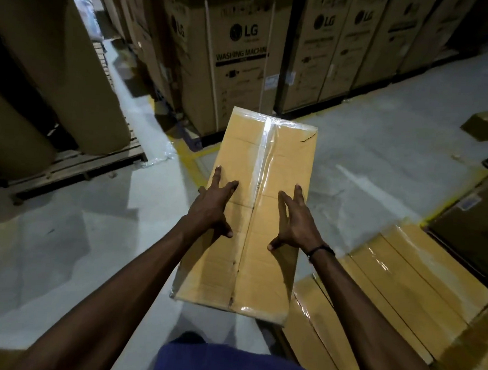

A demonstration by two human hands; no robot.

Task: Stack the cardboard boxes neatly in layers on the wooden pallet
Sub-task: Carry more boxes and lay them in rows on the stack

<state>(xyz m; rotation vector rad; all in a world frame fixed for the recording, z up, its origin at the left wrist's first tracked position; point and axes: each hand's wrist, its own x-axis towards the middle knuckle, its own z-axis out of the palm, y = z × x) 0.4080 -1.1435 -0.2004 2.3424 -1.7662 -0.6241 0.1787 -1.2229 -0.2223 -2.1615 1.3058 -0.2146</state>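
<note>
head | wooden pallet (pixel 75 163) at left on the floor | left hand (pixel 212 208) flat, fingers spread, on long taped cardboard box (pixel 252 214) | right hand (pixel 294 222) likewise flat | more boxes (pixel 396 283) stacked at right

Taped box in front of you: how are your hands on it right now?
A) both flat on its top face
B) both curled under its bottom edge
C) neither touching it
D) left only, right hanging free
A: the left hand and right hand lie with straight, spread fingers on top of the taped box, either side of its tape seam.
</note>
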